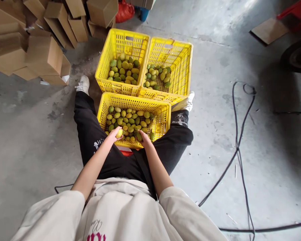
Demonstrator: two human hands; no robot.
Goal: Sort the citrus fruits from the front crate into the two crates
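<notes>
Both hands on crate fruit

The near yellow perforated plastic crate sits between the person's black-trousered legs, which close it in on both sides; only its open top gives access. Inside, green and yellow oval fruits cover the floor, thinner toward the right wall. The left hand and right hand fill the near edge. Beyond, two more yellow crates touch its far rim, blocking forward reach at floor level. Brown cardboard boxes crowd the far-left floor. To the right the grey concrete floor lies open, crossed by a thin black cable.
</notes>
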